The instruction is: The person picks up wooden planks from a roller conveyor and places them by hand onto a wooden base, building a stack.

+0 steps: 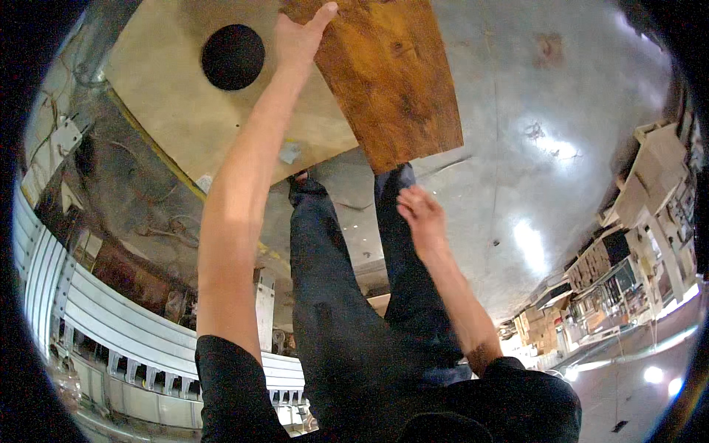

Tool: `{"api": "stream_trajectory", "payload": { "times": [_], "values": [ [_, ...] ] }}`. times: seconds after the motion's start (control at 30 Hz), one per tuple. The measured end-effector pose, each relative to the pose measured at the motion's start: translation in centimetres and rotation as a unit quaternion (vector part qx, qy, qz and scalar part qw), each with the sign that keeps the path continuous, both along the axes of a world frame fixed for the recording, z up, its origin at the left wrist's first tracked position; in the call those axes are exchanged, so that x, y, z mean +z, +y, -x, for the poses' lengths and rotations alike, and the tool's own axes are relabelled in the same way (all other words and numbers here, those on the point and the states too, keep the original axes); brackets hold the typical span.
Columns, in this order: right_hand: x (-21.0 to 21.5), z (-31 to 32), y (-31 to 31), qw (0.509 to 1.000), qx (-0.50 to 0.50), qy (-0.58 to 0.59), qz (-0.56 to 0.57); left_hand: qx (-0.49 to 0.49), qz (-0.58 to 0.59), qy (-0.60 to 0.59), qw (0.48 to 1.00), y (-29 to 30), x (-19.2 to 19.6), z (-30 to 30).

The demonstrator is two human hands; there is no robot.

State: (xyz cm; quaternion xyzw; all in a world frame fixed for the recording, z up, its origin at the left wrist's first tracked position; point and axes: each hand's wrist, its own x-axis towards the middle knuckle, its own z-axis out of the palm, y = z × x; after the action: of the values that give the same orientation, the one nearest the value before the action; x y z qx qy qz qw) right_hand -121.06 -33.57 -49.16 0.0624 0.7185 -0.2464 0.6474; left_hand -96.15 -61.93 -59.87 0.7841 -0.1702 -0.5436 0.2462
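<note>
A brown-stained wooden board [399, 74] with visible grain runs from the upper edge down to just in front of my right shin. My left hand [299, 37] reaches far forward to the board's left side, thumb lying against its face; the other fingers are mostly hidden. Below the board's lower edge is my right hand [423, 214], apart from it and in front of my trouser leg. Its fingers are curled together and slightly blurred; whether anything small is in them cannot be seen. Under and left of the board lies a large pale panel [162, 96] with a round black spot or hole [233, 57].
Grey concrete floor [509, 177] spreads to the right, with bright reflections. A ribbed light-metal structure [133, 303] runs along the lower left, near loose cables [170, 229]. Shelves and wooden pieces [650, 177] line the right side. My feet stand close to the panel's edge.
</note>
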Motion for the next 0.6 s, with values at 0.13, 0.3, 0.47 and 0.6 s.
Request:
{"api": "stream_trajectory", "payload": {
  "times": [0.13,0.3,0.47,0.6],
  "values": [
    [-8.7,-0.2,3.7,0.977,-0.075,-0.127,0.153,-0.016,-0.011,-0.020,1.000,-0.5,-0.1,1.1],
    [-6.5,-5.6,-1.1,0.970,-0.210,-0.111,0.054,0.001,-0.009,-0.039,0.999,0.2,-1.0,-0.3],
    [-6.4,-5.2,-1.7,0.966,-0.216,-0.124,0.072,0.012,-0.010,-0.043,0.999,-0.1,-1.3,0.8],
    [-7.0,-4.7,-1.4,0.966,-0.217,-0.118,0.072,0.017,-0.013,-0.040,0.999,-0.2,-1.2,1.3]
  ]
}}
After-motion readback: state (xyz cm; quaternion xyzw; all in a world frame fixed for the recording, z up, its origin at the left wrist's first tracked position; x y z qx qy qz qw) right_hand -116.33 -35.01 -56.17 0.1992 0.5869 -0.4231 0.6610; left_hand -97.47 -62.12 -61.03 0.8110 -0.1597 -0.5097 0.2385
